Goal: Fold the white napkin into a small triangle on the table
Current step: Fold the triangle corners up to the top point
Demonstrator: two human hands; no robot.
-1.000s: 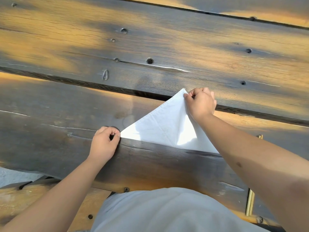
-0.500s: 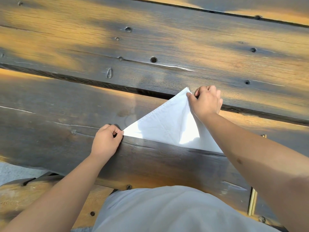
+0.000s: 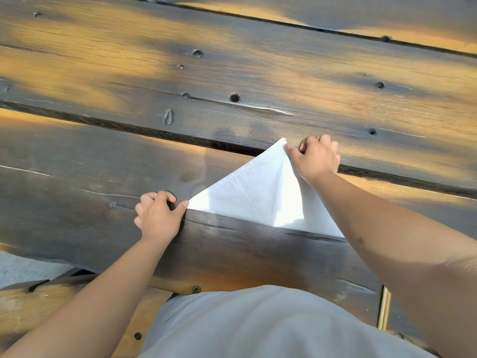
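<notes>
Napkin (image 3: 247, 197): white cloth, folded to a triangle, lying flat on the near plank of the surface (image 3: 103, 177); apex points away from me and just reaches the dark gap (image 3: 129, 127) between planks; long edge runs along nearest my body, slanting down to the right; stitched hem shows along the left slope; faint creases cross the middle, and the right part sits in brighter light. Left hand (image 3: 157, 215): at the napkin's left corner, fingers curled in, thumb tip touching the very point of the cloth; I cannot tell whether the corner is pinched or only pressed down. Right hand (image 3: 316, 158): at the apex, fingers bent and closed, the tip of the cloth held at thumb and forefinger; the rest of the hand lies over the gap. My right forearm crosses above the napkin's right corner and hides it. Surface: broad weathered wooden planks, dark grey with orange-lit patches, marked by round holes (image 3: 234, 97), knots and long cracks; a second gap runs across the far top. Nearer items: my grey shirt (image 3: 271, 324) at the bottom centre; a lower wooden board (image 3: 77, 306) with bolt heads to the bottom left; a thin pale strip (image 3: 383, 308) standing at the bottom right, its nature unclear.
</notes>
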